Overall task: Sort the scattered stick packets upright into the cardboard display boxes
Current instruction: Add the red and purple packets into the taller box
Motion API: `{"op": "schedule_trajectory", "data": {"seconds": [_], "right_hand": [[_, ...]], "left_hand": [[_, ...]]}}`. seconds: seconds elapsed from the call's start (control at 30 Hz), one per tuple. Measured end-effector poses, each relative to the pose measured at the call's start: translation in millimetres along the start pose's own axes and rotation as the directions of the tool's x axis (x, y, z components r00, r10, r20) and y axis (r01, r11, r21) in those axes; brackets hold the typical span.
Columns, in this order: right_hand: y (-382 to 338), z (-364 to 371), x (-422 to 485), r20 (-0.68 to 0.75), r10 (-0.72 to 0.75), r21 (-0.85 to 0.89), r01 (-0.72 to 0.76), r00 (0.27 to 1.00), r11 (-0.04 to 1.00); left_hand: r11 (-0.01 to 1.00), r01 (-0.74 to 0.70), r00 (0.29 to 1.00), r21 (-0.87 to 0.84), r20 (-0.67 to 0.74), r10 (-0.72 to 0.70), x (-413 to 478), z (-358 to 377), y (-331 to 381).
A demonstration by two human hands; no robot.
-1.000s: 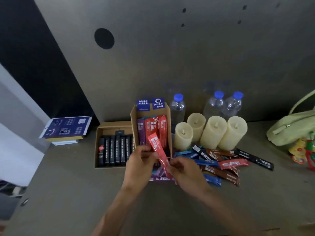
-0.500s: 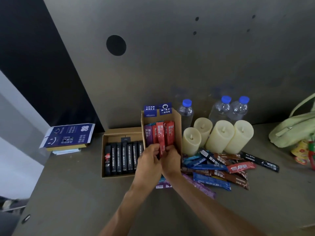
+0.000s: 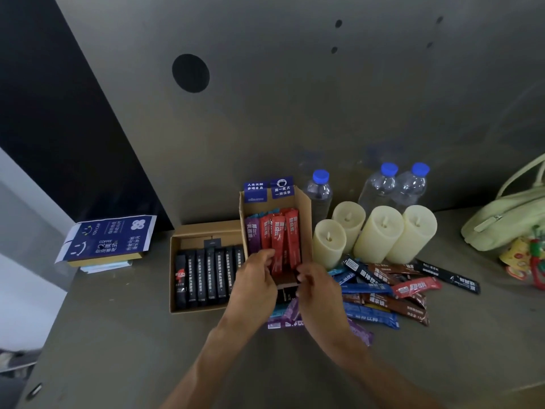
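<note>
The left hand is at the front of the tall box. Its grip is pinched on the lower end of a red packet, which stands upright in the box among other packets. The fingertips are hidden behind the packet. The right hand sits at the tall box's front right corner with its fingers curled. Something dark shows at the fingertips, and I cannot tell whether that grip holds anything. Both hands cover the tall box's front wall and the packets' bottoms.

Touching the tall box on its left, a low box holds a row of black packets, the rightmost partly behind the left hand. Right of the tall box, loose packets lie overlapped in a heap on the desk. A few more poke out from under the hands, in front of the tall box. Candles stand just right of the tall box, with bottles behind them. Far to its right, a bag is cut off by the frame edge.
</note>
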State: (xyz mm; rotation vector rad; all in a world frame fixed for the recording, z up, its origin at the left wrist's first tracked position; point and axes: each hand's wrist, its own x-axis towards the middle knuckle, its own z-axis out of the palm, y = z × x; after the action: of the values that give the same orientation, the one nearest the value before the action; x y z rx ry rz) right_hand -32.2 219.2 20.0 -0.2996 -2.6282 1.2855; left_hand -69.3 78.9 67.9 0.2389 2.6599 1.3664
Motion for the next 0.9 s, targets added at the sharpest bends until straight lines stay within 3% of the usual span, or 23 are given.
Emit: {"op": "schedule_trajectory", "data": {"seconds": [0.1, 0.33, 0.9], "right_hand": [[19.2, -20.0, 3.9, 0.046, 0.052, -0.041, -0.05, 0.998, 0.998], [44.0, -21.9, 23.2, 0.179, -0.03, -0.086, 0.046, 0.983, 0.995], [49.4, -23.8, 26.2, 0.204, -0.122, -0.041, 0.133, 0.971, 0.99]], "left_hand": [[0.995, 0.028, 0.999, 0.091, 0.029, -0.031, 10.4, 16.0, -1.1], [0.98, 0.127, 0.992, 0.15, -0.009, -0.127, 17.2, 49.5, 5.6], [0.921, -0.018, 0.998, 0.39, -0.045, 0.038, 21.2, 62.3, -8.4]]}}
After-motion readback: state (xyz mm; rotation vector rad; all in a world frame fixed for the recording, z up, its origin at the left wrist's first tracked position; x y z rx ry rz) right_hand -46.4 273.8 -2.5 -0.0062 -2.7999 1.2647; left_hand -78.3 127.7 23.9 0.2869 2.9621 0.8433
